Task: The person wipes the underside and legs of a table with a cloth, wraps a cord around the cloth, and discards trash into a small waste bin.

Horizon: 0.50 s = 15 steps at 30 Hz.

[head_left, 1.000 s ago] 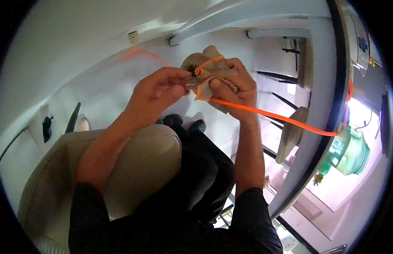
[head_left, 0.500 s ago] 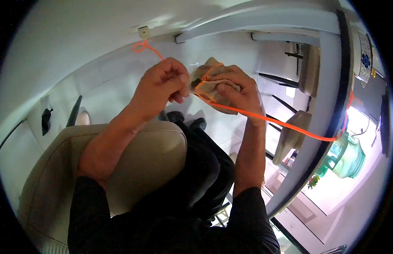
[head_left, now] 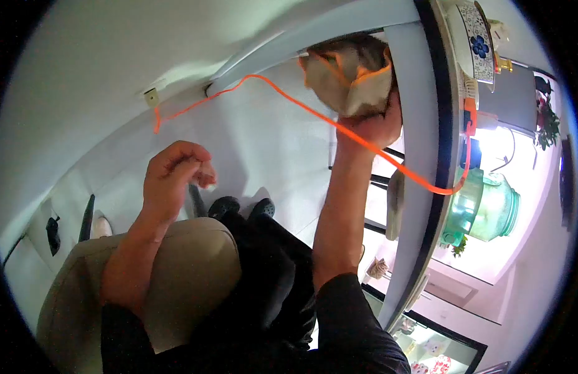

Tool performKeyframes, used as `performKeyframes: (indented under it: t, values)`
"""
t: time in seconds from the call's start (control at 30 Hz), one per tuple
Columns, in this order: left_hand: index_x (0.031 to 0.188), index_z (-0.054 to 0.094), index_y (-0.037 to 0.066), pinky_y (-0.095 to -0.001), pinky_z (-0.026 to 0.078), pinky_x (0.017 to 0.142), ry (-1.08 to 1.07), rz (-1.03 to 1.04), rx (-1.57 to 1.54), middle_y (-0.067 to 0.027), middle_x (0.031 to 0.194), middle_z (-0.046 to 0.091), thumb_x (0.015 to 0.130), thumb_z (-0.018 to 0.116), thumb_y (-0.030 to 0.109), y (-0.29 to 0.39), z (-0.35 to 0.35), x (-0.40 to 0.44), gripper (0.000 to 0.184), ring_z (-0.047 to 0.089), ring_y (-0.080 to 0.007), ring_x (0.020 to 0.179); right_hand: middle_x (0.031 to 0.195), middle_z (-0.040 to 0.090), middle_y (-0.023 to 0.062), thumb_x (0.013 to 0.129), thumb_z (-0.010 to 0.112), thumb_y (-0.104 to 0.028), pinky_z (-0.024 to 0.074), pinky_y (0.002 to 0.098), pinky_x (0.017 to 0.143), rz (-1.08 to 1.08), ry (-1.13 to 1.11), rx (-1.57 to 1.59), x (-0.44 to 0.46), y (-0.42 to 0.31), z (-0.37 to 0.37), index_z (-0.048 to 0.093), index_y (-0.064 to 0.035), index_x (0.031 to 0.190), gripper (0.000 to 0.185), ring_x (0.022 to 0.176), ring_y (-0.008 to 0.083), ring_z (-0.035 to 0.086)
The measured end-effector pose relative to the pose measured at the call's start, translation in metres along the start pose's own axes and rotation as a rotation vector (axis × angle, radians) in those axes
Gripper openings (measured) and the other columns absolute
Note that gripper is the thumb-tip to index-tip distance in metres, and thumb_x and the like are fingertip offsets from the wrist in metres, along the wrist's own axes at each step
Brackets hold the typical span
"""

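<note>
My right hand (head_left: 385, 128) grips a bunched beige cloth (head_left: 348, 84) with orange edging, up against the underside and side of the white table (head_left: 420, 93). An orange cord (head_left: 301, 103) passes in front of my right wrist. It runs from the wall socket (head_left: 151, 97) to an orange end piece (head_left: 469, 118) at the tabletop. My left hand (head_left: 170, 177) hangs apart from the cloth, over the floor, with its fingers curled together. A pale spot shows at its fingertips, too small to make out.
A padded beige chair (head_left: 195, 262) stands beside my legs. On the tabletop are a patterned bowl (head_left: 479, 47) with a blue flower and a green transparent jug (head_left: 488, 202). A dark shoe (head_left: 224, 207) shows on the tiled floor.
My right hand has carried the cloth up, toward the table. My left hand has moved away from it, down and left. The cord now spans above the left hand, and the view has shifted.
</note>
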State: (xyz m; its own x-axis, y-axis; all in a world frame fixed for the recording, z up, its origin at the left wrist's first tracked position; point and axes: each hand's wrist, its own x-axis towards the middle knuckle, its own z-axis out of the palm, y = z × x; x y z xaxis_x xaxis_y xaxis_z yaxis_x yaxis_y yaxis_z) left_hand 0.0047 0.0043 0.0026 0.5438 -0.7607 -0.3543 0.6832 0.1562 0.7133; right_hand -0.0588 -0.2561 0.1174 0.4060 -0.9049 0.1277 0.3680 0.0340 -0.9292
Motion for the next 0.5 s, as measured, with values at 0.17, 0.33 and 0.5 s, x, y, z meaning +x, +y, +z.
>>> performKeyframes:
  t: [0.17,0.33,0.5]
  values:
    - [0.091,0.061,0.001,-0.0312,0.046,0.059,-0.002,0.107,-0.041,-0.0114,0.080,0.064,0.087,0.055,0.011,-0.002,-0.003,-0.002,0.012,0.060,-0.0183,0.065,0.134,0.049,0.0081,0.089,0.060,-0.011,0.0436,0.0413,0.103,-0.164,-0.084,-0.178,0.022,0.029,0.015,0.035,-0.0081,0.143,0.060,0.121,0.0262,0.051]
    - [0.084,0.054,0.006,-0.0281,0.042,0.051,-0.062,-0.120,-0.117,-0.0095,0.073,0.060,0.085,0.061,0.025,0.003,-0.007,-0.002,0.020,0.054,-0.0170,0.056,0.127,0.052,0.0137,0.087,0.068,-0.025,0.0451,0.0351,0.094,-0.417,-0.089,-0.272,0.039,0.073,0.005,0.042,0.0014,0.131,0.057,0.111,0.0230,0.052]
    - [0.083,0.050,0.009,-0.0250,0.037,0.043,-0.001,-0.133,-0.127,-0.0059,0.065,0.053,0.089,0.059,0.038,-0.003,-0.017,-0.001,0.031,0.044,-0.0130,0.046,0.123,0.047,0.0122,0.089,0.054,-0.020,0.0397,0.0352,0.098,-0.161,-0.154,-0.387,0.015,0.208,-0.037,0.036,-0.0001,0.136,0.053,0.110,0.0226,0.046]
